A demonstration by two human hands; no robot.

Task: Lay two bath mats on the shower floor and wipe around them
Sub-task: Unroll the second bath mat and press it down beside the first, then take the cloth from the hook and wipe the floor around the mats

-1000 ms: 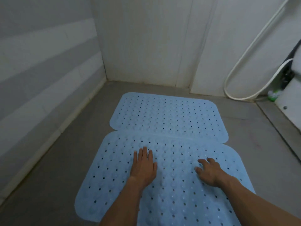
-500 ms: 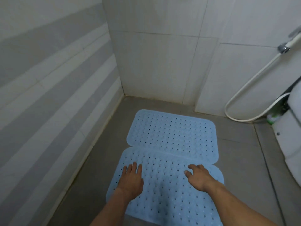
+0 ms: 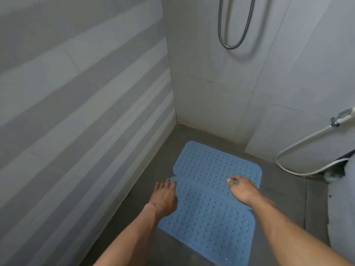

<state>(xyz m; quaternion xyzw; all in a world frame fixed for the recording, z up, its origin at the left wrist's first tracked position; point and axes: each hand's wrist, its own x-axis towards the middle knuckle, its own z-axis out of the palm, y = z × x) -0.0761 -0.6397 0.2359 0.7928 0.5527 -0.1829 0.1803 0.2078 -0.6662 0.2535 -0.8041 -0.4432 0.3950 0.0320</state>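
Raised well off the near mat [image 3: 207, 217] since half a second ago, both hands, with the view pulled up and back. Now two blue perforated mats flat on grey shower floor [image 3: 278, 189], far mat [image 3: 217, 164] toward the corner, near mat butting against it edge to edge. Left hand [image 3: 164, 196] above near mat's left edge, palm down, fingers straight and loosely spread, gripping nothing. Right hand [image 3: 243, 189] above the seam between the mats, fingers loosely curled downward, empty; contact with the mat not clear. Striped tiled wall [image 3: 86, 112] close along the left. White hose [image 3: 299, 146] looping low on the right wall, grey hose loop [image 3: 230, 46] hanging higher up. Green item [image 3: 332, 176] on floor far right, blurred.
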